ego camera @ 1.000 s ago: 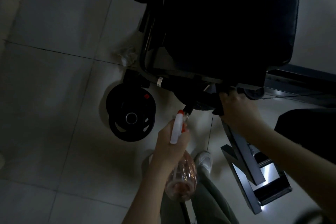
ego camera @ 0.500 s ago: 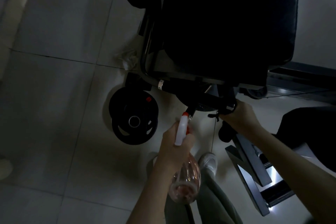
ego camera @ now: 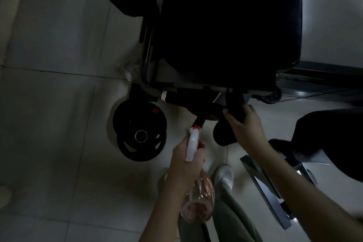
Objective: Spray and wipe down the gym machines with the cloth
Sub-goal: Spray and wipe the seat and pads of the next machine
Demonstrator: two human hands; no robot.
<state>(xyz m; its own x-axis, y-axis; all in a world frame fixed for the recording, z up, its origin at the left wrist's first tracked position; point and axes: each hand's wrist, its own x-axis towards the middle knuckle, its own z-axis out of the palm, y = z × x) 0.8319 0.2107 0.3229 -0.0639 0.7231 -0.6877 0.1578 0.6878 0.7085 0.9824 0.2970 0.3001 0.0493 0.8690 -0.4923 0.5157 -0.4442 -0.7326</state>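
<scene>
The gym machine's black padded seat (ego camera: 225, 35) fills the upper middle of the head view, with its dark metal frame bar (ego camera: 176, 97) below it. My right hand (ego camera: 245, 125) grips a dark cloth (ego camera: 236, 111) and presses it on the frame under the pad's front edge. My left hand (ego camera: 186, 165) holds a clear spray bottle (ego camera: 200, 200) with pinkish liquid. Its white and red nozzle (ego camera: 193, 137) points up toward the frame. The dim light hides most of the cloth's outline.
Black weight plates (ego camera: 140, 129) lean on the tiled floor left of the frame. A crumpled clear wrapper (ego camera: 127, 67) lies by the machine's left leg. A metal base foot (ego camera: 263, 188) and another black pad (ego camera: 334, 139) stand at the right. My white shoe (ego camera: 224, 175) is below.
My right hand has slid the cloth a little down and to the left along the lower frame. The left hand keeps the bottle aimed at the same spot.
</scene>
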